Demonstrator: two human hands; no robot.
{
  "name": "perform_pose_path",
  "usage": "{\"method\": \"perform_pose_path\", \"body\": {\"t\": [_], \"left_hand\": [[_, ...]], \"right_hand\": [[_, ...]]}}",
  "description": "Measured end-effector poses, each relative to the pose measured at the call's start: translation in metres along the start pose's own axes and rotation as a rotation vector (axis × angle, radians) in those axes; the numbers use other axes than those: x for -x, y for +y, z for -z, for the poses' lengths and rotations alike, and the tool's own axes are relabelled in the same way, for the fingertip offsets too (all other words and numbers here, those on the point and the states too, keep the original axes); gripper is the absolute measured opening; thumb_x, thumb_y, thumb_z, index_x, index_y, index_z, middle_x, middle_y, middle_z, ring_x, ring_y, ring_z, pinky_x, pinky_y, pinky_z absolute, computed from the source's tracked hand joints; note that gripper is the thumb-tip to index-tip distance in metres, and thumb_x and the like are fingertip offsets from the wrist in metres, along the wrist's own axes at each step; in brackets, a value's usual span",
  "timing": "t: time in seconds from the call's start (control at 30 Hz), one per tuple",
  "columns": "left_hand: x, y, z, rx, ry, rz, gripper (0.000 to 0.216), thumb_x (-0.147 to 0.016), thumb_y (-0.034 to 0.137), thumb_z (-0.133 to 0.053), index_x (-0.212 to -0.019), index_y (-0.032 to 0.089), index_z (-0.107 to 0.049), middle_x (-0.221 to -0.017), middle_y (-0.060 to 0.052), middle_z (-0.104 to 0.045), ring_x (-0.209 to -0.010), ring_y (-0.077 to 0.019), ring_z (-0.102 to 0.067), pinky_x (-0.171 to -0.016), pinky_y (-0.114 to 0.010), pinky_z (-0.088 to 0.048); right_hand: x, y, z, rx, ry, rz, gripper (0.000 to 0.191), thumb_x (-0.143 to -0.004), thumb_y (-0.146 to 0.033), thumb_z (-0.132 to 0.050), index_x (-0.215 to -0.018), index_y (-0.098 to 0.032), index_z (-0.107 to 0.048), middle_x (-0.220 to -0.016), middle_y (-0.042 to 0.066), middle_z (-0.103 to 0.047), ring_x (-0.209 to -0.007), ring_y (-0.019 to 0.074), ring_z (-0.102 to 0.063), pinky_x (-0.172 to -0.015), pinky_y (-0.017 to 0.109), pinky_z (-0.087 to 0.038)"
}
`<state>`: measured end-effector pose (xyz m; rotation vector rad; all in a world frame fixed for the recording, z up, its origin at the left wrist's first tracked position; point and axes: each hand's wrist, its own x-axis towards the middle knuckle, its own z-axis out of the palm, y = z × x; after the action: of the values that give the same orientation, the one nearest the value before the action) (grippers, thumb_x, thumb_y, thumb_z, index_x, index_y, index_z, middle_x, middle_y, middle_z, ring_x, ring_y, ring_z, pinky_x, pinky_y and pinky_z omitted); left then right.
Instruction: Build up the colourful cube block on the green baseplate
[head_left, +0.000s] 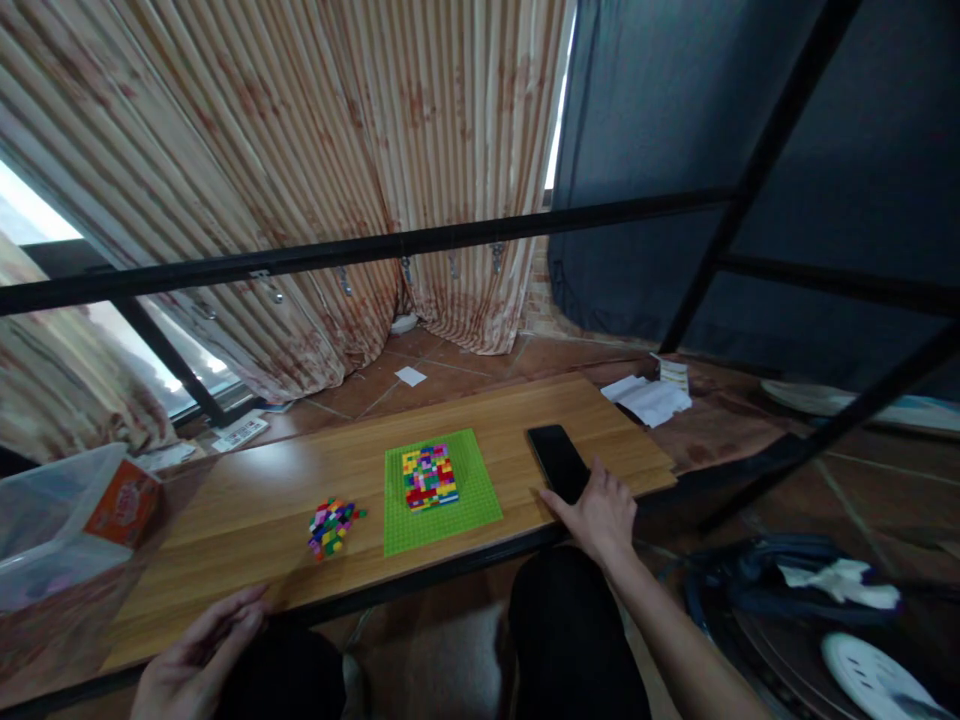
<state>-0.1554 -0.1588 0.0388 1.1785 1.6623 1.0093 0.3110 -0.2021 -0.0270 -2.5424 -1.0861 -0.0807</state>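
My right hand (600, 515) rests open, fingertips touching the smartphone (558, 462) near the wooden table (247, 510) edge, a slick, rigid slab best pinched by its long sides, while my left hand (196, 665) hangs open, empty.

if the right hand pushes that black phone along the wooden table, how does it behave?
The phone lies flat, so it will probably slide, not tip or roll. It looks thin and rigid, so no flex is likely. Its glossy face may be slippery under the right hand, and the near table edge is close.
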Motion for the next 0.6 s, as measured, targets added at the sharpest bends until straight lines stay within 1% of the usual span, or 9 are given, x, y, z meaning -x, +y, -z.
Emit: {"method": "perform_pose_path", "body": {"t": [0.03, 0.1, 0.2, 0.3, 0.4, 0.5, 0.6], "left_hand": [[0.0, 0.002, -0.003, -0.002, -0.008, 0.001, 0.051, -0.044, 0.05, -0.084, -0.088, 0.024, -0.075, -0.093, -0.002, -0.077, -0.102, -0.0272, -0.069, -0.081, -0.025, -0.06], [0.001, 0.006, -0.008, -0.001, -0.019, 0.007, 0.052, -0.044, 0.05, -0.084, -0.089, 0.024, -0.074, -0.092, -0.003, -0.077, -0.102, -0.0279, -0.069, -0.082, -0.027, -0.06], [0.005, 0.008, -0.014, 0.013, -0.011, 0.016, 0.053, -0.044, 0.049, -0.084, -0.09, 0.023, -0.074, -0.091, -0.003, -0.077, -0.102, -0.0288, -0.069, -0.086, -0.031, -0.059], [0.007, 0.009, -0.018, 0.016, 0.0, 0.026, 0.054, -0.043, 0.048, -0.083, -0.09, 0.023, -0.073, -0.092, -0.003, -0.077, -0.103, -0.029, -0.069, -0.097, -0.036, -0.053], [0.008, 0.013, -0.019, 0.023, 0.013, 0.043, 0.054, -0.043, 0.045, -0.083, -0.09, 0.023, -0.072, -0.095, -0.002, -0.077, -0.106, -0.0289, -0.067, -0.105, -0.038, -0.046], [0.007, 0.016, -0.019, 0.03, 0.01, 0.058, 0.052, -0.046, 0.046, -0.081, -0.092, 0.023, -0.072, -0.099, -0.002, -0.076, -0.109, -0.0292, -0.066, -0.108, -0.04, -0.043], [0.008, 0.017, -0.018, 0.031, 0.0, 0.039, 0.049, -0.05, 0.046, -0.08, -0.092, 0.023, -0.071, -0.1, -0.003, -0.076, -0.11, -0.0296, -0.065, -0.106, -0.04, -0.046]], "right_hand": [[-0.003, -0.005, 0.002, -0.005, -0.024, -0.018, 0.105, -0.073, -0.074, -0.056, -0.142, 0.001, -0.03, -0.127, 0.027, -0.053, -0.115, 0.0414, -0.049, -0.094, 0.046, -0.035], [-0.014, -0.016, 0.005, -0.007, -0.075, -0.07, 0.102, -0.071, -0.075, -0.056, -0.136, 0.001, -0.039, -0.129, 0.027, -0.052, -0.117, 0.0418, -0.048, -0.096, 0.047, -0.035], [-0.03, -0.026, 0.006, 0.007, -0.149, -0.131, 0.093, -0.07, -0.072, -0.06, -0.129, 0.0, -0.048, -0.13, 0.028, -0.051, -0.121, 0.0415, -0.045, -0.099, 0.047, -0.034], [-0.036, -0.03, 0.004, 0.025, -0.173, -0.175, 0.087, -0.07, -0.069, -0.061, -0.126, -0.003, -0.049, -0.131, 0.028, -0.05, -0.124, 0.041, -0.043, -0.099, 0.047, -0.033], [-0.037, -0.03, 0.002, 0.034, -0.175, -0.195, 0.087, -0.069, -0.068, -0.062, -0.127, -0.004, -0.048, -0.133, 0.027, -0.049, -0.125, 0.041, -0.042, -0.099, 0.047, -0.034], [-0.04, -0.031, 0.003, 0.031, -0.186, -0.208, 0.089, -0.066, -0.067, -0.065, -0.127, -0.004, -0.049, -0.133, 0.027, -0.049, -0.126, 0.0413, -0.042, -0.099, 0.048, -0.034], [-0.043, -0.032, 0.003, 0.015, -0.195, -0.202, 0.088, -0.064, -0.068, -0.066, -0.125, -0.005, -0.051, -0.132, 0.027, -0.049, -0.126, 0.0415, -0.042, -0.099, 0.049, -0.035]]}}
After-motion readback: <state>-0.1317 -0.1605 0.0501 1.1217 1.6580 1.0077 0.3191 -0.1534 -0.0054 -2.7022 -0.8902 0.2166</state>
